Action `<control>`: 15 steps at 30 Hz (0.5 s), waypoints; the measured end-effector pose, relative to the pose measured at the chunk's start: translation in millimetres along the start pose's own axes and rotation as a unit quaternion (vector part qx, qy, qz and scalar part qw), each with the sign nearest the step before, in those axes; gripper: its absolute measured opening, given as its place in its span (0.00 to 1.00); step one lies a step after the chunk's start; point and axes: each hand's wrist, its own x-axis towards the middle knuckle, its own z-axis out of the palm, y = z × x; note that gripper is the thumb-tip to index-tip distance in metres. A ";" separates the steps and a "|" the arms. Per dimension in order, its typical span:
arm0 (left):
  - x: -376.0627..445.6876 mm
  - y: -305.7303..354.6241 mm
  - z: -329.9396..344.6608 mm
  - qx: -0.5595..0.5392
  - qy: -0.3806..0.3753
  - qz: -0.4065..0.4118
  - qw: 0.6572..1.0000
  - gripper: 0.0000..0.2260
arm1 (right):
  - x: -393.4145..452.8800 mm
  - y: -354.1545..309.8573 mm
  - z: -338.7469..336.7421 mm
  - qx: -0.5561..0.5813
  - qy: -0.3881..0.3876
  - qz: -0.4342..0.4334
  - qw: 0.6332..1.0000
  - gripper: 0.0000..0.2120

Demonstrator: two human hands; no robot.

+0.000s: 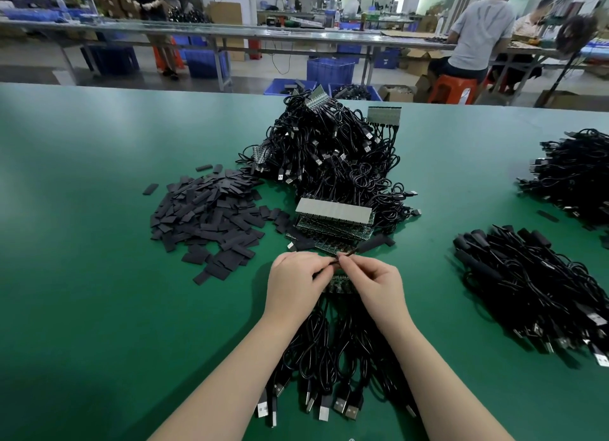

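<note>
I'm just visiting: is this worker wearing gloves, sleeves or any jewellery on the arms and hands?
No. The left hand and the right hand are bare, with no gloves or finger guards. The left forearm and the right forearm are uncovered too: no sleeve shows down to the picture's bottom edge. No watch, bracelet, ring or strap is visible.

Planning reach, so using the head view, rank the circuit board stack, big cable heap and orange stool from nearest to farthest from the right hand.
1. circuit board stack, just ahead of the right hand.
2. big cable heap, behind the stack.
3. orange stool, beyond the table's far edge, at right.
</note>
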 end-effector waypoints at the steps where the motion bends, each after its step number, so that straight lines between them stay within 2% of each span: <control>1: -0.1 0.3 -0.8 -0.005 -0.002 0.005 1.000 0.08 | -0.8 -0.9 0.8 -0.007 -0.007 -0.002 1.000 0.06; 3: -0.5 1.7 -2.2 -0.019 0.006 0.009 1.000 0.10 | -0.2 -5.1 -1.1 0.004 -0.002 0.003 1.000 0.06; 5: -0.5 2.8 -3.8 -0.027 0.019 0.007 0.999 0.13 | 4.9 -14.9 -8.7 0.067 0.039 0.012 0.997 0.09; 8: -0.9 2.6 -5.2 -0.037 0.020 -0.020 0.999 0.15 | 17.2 -46.1 -37.9 0.255 0.135 -0.011 0.957 0.08; 9: -1.0 2.7 -5.1 -0.037 0.017 -0.026 0.999 0.15 | 20.1 -57.0 -53.9 0.270 0.175 -0.029 0.946 0.07; 10: -1.2 2.9 -4.9 -0.035 0.013 -0.029 0.999 0.15 | 21.2 -68.2 -72.1 0.229 0.218 -0.054 0.947 0.07; 12: -1.0 3.4 -4.0 -0.031 0.008 -0.033 0.999 0.15 | 22.8 -86.2 -111.3 -0.007 0.282 -0.085 0.956 0.06; 13: -0.6 3.3 -3.4 -0.029 0.006 -0.035 0.999 0.15 | 24.3 -90.9 -130.1 -0.165 0.288 -0.074 0.940 0.07; 15: 0.1 2.7 -2.1 -0.025 0.003 -0.036 0.999 0.15 | 28.3 -91.2 -164.2 -0.436 0.277 0.007 0.856 0.09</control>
